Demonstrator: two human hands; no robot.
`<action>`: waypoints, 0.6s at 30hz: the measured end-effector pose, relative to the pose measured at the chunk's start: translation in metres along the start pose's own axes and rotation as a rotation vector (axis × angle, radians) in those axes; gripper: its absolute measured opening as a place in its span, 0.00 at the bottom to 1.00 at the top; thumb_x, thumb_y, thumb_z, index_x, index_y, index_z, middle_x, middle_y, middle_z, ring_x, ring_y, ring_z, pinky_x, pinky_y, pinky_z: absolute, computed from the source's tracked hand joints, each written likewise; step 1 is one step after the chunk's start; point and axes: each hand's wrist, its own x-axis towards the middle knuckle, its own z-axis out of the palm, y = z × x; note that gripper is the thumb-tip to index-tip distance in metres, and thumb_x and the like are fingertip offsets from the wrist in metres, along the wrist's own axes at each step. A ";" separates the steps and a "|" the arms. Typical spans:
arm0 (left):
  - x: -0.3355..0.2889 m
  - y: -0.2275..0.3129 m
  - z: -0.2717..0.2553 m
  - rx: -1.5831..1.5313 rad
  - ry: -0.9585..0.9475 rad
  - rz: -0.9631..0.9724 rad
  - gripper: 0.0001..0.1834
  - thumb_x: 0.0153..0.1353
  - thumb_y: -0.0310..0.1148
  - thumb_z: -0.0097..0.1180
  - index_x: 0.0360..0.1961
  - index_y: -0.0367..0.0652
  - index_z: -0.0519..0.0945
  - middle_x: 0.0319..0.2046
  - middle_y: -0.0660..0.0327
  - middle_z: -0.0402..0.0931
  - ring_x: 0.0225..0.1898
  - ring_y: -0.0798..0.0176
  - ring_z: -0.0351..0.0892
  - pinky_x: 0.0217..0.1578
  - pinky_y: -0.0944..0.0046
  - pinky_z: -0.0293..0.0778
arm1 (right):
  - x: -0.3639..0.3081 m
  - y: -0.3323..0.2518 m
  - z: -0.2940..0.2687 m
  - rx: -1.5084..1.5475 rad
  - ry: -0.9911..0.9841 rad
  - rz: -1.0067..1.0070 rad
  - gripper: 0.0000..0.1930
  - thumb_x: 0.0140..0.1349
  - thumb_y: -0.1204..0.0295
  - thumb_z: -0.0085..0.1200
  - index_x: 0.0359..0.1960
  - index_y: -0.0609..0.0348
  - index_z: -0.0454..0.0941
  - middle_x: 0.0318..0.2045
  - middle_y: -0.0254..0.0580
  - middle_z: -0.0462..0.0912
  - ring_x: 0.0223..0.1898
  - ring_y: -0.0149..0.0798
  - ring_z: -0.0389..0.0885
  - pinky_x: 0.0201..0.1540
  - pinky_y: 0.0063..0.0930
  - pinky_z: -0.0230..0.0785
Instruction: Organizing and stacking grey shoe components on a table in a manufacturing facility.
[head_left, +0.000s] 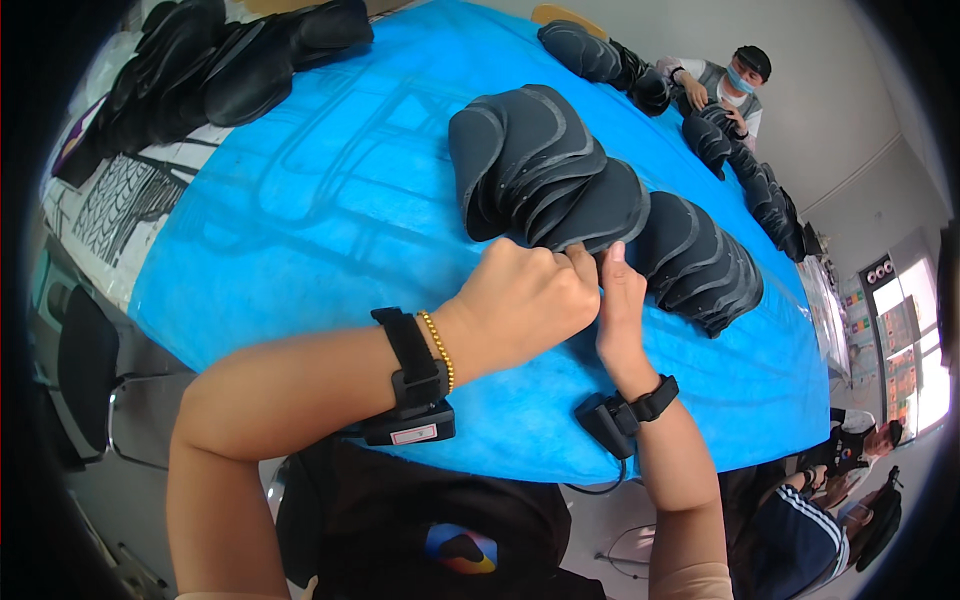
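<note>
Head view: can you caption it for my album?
Left hand and right hand at the edge of a curved black pad, over a blue tablecloth.

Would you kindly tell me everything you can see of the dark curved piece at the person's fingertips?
The dark curved piece is matte charcoal, broad and rounded, with a grey band curving along its edge. Its exact material is unclear. It sits tilted over the blue sheet, against similar overlapping pieces on its left. The left hand and right hand meet at its near edge; the grip and its underside are hidden.
</note>
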 end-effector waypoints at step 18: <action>0.008 -0.019 0.022 -0.329 0.028 0.010 0.11 0.54 0.29 0.59 0.20 0.43 0.69 0.07 0.62 0.66 0.09 0.59 0.70 0.11 0.61 0.61 | 0.001 -0.012 -0.002 -0.149 -0.091 -0.043 0.29 0.74 0.52 0.27 0.48 0.66 0.76 0.18 0.59 0.72 0.21 0.59 0.72 0.26 0.43 0.62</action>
